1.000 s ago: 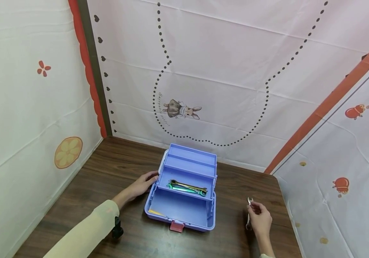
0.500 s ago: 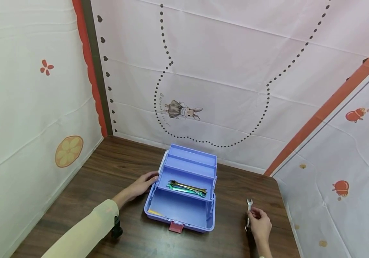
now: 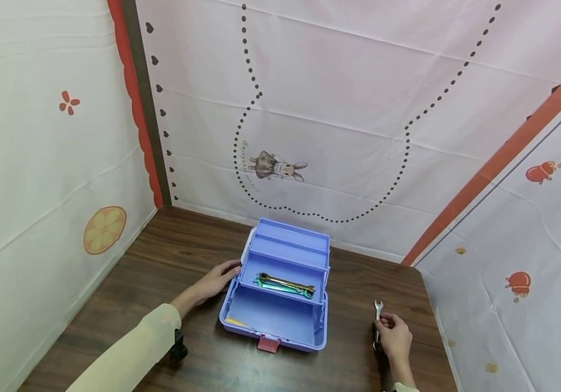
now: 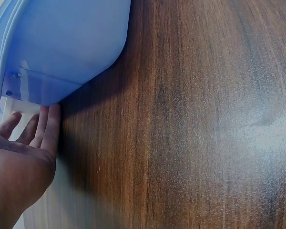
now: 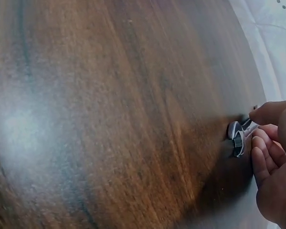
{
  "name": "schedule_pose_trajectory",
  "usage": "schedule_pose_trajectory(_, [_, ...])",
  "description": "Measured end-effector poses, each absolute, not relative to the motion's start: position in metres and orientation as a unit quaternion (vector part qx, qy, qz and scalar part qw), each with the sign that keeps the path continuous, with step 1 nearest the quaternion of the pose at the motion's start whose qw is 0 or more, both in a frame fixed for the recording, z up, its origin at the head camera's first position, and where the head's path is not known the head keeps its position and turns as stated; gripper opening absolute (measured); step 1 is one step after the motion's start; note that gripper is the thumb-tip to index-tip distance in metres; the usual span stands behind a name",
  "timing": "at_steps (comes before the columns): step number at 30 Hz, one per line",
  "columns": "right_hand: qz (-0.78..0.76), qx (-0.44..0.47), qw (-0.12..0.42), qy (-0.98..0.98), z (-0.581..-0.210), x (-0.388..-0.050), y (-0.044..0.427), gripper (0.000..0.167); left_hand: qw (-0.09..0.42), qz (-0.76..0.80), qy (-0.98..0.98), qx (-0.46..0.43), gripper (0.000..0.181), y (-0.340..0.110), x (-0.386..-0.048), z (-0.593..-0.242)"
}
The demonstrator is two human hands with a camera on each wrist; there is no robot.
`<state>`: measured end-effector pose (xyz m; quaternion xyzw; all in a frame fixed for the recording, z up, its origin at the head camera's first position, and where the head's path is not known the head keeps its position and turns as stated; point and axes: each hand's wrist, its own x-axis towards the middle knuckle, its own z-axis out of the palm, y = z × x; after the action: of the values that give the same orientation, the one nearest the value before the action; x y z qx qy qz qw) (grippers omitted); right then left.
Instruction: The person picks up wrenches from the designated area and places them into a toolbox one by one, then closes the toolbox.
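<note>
A blue-purple toolbox (image 3: 280, 321) stands with its lid back and its tiers raised. My left hand (image 3: 217, 280) grips its left side near the hinge; in the left wrist view the fingers (image 4: 51, 126) touch the box's lower corner and the thumb is mostly cut off. In the middle tray lie a gold wrench (image 3: 292, 283) and a green wrench (image 3: 280, 288). To the right of the box, my right hand (image 3: 395, 338) pinches a silver wrench (image 3: 378, 309) between thumb and fingers, low over the table. The right wrist view shows one wrench end (image 5: 237, 139) poking out.
A yellow strip (image 3: 236, 323) lies in the toolbox's bottom, front left. The red latch (image 3: 267, 344) hangs at its front. The brown wood-grain table (image 3: 177, 239) meets printed cloth walls (image 3: 334, 163) at the back and both sides.
The right hand and the silver wrench have shifted only slightly at the same spot. The left hand and the toolbox have not moved.
</note>
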<state>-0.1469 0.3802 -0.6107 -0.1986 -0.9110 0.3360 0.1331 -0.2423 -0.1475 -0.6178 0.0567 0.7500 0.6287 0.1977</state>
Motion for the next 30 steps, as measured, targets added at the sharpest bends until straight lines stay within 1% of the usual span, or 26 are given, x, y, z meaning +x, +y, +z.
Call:
schedule_pose_trajectory(6, [0.331, -0.203, 0.114, -0.914, -0.607, -0.148, 0.379, 0.021, 0.198, 0.636, 0.744, 0.055, 0.063, -0.147, -0.241, -0.614])
schedule_pose_trajectory(10, [0.328, -0.198, 0.112, -0.917, -0.607, -0.148, 0.378, 0.021, 0.196, 0.637, 0.744, 0.057, 0.062, -0.147, -0.241, -0.614])
schedule_pose_trajectory(17, [0.326, -0.178, 0.111, -0.922, -0.605, -0.149, 0.377, 0.019, 0.195, 0.634, 0.746, 0.059, 0.062, -0.147, -0.242, -0.614])
schedule_pose_trajectory(30, [0.322, -0.164, 0.083, -0.929, -0.599, -0.148, 0.375, 0.018, 0.195, 0.634, 0.746, 0.055, 0.062, -0.147, -0.242, -0.614])
